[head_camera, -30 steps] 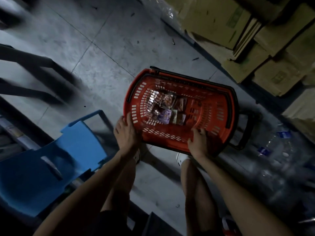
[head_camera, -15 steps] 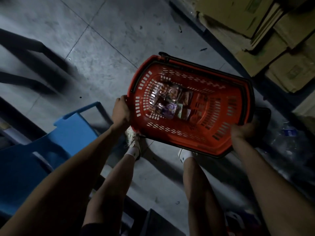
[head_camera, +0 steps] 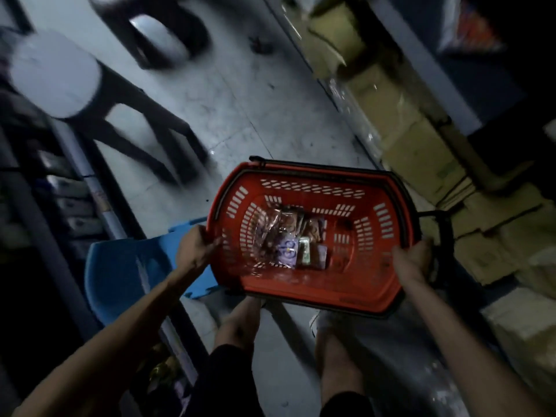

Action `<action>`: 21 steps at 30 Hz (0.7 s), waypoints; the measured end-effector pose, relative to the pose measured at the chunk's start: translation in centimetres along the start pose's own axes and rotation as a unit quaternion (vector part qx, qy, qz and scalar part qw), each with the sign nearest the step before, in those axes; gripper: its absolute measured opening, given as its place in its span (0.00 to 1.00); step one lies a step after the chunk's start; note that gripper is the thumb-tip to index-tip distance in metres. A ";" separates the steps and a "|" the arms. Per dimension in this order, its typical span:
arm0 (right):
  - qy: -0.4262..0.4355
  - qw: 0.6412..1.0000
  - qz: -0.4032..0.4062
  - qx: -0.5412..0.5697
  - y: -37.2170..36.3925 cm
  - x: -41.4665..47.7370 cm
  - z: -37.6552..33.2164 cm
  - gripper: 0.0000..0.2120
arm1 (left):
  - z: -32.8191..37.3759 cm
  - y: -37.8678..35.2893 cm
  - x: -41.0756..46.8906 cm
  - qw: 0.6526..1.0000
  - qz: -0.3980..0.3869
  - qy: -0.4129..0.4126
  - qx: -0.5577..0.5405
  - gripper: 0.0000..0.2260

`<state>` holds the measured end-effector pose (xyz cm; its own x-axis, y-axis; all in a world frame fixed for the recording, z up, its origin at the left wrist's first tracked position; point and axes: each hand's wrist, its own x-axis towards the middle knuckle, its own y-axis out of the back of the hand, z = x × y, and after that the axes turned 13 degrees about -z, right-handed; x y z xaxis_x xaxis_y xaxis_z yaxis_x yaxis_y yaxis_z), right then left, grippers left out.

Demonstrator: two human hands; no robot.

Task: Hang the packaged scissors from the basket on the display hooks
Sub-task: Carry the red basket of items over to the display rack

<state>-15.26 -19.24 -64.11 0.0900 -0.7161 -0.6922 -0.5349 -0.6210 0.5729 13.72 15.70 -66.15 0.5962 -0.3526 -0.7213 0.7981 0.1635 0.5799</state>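
Head view, read from left to right. At 9 o'clock of the frame a dark shelf carried rows of pale packs, their print too blurred to read. At 10 o'clock stood a stool with a round pale seat and dark legs, and a second stool stood at 11 o'clock, both on the grey tiled floor. A blue plastic chair lay at 8 o'clock, partly hidden behind the left forearm.

The left hand grasped the red basket at its 9 o'clock rim, fingers curled over the edge onto the slotted wall. The basket was held above the floor, in front of the person's bare knees. The packaged scissors lay in a loose heap on the basket floor, toward its 9 o'clock side. Their glossy wrappers showed purple, brown and green print, but no word or brand was legible.

The right hand clenched the basket at its 3 o'clock end. It could not be told whether the fingers closed round the rim or round the black handle just beside it. A pale shoe showed under the basket at 6 o'clock. From 1 to 4 o'clock, flattened cardboard boxes were stacked along the aisle; their markings were unreadable.
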 end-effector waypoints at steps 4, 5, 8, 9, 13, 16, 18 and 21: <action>0.064 0.996 -0.045 -0.034 0.6 -4.7 -10.7 0.21 | -0.4 8.3 -5.1 0.995 0.074 0.036 -0.059 0.29; 0.079 0.995 -0.046 -0.038 0.4 -5.4 -13.4 0.21 | -0.4 10.7 -6.0 0.992 0.094 0.043 -0.066 0.27; 0.137 0.985 -0.072 -0.081 -0.4 -6.5 -20.1 0.24 | -0.5 16.9 -7.9 0.983 0.135 0.076 -0.102 0.20; 0.151 0.982 -0.076 -0.086 -0.7 -8.0 -23.1 0.24 | -0.6 18.9 -8.4 0.978 0.155 0.077 -0.115 0.18; 0.201 0.971 -0.091 -0.086 -2.3 -13.6 -33.8 0.21 | -1.2 26.4 -9.6 0.961 0.207 0.072 -0.169 0.15; 0.236 0.960 -0.117 -0.091 -4.1 -14.8 -40.3 0.19 | -1.1 31.4 -9.6 0.948 0.235 0.084 -0.199 0.14; 0.260 0.953 -0.114 -0.108 -5.8 -14.5 -44.3 0.25 | -1.1 34.2 -9.2 0.941 0.241 0.092 -0.218 0.13; 0.291 0.936 -0.130 -0.151 -8.9 -11.3 -49.4 0.34 | -1.4 37.8 -8.2 0.935 0.250 0.099 -0.232 0.09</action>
<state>29.96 -21.36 -39.69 0.6734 -0.5255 -0.5200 -0.1778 -0.7979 0.5760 39.14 26.04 -38.84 0.8723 0.0444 -0.4870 0.3403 0.6602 0.6696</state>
